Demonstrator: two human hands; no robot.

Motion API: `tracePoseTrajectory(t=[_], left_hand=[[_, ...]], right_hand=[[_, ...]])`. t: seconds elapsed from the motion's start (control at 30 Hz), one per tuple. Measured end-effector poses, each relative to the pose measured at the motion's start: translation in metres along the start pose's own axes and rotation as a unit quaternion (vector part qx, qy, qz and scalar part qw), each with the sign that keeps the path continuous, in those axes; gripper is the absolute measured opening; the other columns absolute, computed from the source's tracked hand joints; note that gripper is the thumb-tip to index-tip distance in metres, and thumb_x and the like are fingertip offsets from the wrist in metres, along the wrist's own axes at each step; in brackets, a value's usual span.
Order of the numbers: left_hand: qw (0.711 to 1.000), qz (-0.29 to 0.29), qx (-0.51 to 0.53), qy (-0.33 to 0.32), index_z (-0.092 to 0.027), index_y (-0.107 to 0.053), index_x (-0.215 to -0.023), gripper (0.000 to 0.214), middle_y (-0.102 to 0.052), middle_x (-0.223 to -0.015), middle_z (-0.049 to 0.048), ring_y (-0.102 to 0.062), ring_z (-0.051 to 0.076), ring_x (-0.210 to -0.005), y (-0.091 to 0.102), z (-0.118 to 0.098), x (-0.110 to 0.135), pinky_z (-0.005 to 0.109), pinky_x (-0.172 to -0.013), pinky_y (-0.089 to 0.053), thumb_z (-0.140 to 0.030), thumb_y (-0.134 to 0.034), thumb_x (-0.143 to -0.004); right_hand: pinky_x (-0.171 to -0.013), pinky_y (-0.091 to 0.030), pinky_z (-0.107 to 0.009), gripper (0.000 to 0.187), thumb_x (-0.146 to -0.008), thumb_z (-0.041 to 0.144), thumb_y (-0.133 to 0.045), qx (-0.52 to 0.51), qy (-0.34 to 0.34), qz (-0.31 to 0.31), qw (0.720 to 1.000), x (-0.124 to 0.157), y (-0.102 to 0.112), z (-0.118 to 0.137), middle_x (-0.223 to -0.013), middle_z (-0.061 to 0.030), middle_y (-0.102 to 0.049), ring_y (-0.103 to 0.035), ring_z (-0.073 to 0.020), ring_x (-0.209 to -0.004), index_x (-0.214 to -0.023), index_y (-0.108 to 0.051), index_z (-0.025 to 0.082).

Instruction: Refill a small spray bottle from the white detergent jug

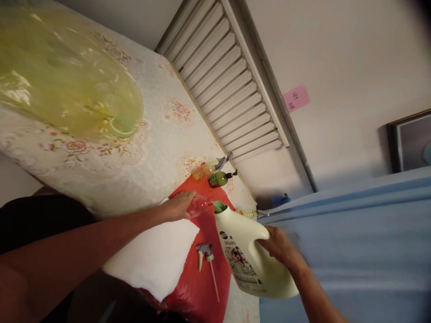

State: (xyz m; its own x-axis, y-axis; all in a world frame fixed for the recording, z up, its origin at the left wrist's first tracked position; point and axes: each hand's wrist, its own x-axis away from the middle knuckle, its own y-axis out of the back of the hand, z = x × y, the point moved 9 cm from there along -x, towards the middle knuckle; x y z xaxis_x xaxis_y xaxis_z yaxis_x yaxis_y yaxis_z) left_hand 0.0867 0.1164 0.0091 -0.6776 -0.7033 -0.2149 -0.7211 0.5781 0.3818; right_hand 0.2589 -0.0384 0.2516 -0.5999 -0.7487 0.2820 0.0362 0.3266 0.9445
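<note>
My right hand (279,246) is closed round the handle of a large pale green jug (256,269) with a printed label. The jug is tilted, and its green spout is right at the neck of a small clear bottle (200,205). Fingers of my left hand (181,205) are wrapped round that bottle over the red sheet (218,264). Whether liquid flows between the two, I cannot make out. A grey and pale green spray trigger head (204,252) with a thin dip tube lies on the sheet. White cloth or paper (158,258) lies under my left forearm.
Beyond the bottle are a clear spray bottle (203,171) and a green pump bottle (218,179). Another spray bottle (248,212) stands behind the jug. A big yellow plastic bag (67,76) sits on the floral tablecloth (151,148). Blue fabric (363,251) is at the right.
</note>
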Motion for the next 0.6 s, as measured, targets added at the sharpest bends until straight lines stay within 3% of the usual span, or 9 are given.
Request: tracePoseTrajectory(t=[0.3, 0.6], left_hand=[[1.000, 0.001, -0.007, 0.011, -0.021, -0.048, -0.128, 0.068, -0.061, -0.128, 0.0120, -0.056, 0.034, -0.122, 0.0002, 0.0003, -0.0001, 0.042, -0.102, -0.047, -0.021, -0.076, -0.066], [1.000, 0.000, -0.006, 0.001, -0.021, -0.044, -0.133, 0.076, -0.058, -0.134, 0.0159, -0.050, 0.038, -0.132, -0.0061, 0.0074, -0.0031, 0.047, -0.104, -0.046, -0.022, -0.076, -0.064]], right_hand=[[-0.056, -0.038, -0.023, 0.010, -0.080, 0.019, -0.058, -0.002, 0.006, 0.002, 1.000, -0.0011, -0.0013, -0.0018, -0.057, 0.0031, -0.056, -0.051, -0.0119, -0.054, -0.077, -0.066, 0.015], [-0.053, -0.037, -0.023, 0.010, -0.076, 0.019, -0.058, -0.020, 0.008, -0.002, 1.000, -0.0029, -0.0016, -0.0036, -0.059, 0.0016, -0.059, -0.049, -0.0115, -0.052, -0.075, -0.068, 0.016]])
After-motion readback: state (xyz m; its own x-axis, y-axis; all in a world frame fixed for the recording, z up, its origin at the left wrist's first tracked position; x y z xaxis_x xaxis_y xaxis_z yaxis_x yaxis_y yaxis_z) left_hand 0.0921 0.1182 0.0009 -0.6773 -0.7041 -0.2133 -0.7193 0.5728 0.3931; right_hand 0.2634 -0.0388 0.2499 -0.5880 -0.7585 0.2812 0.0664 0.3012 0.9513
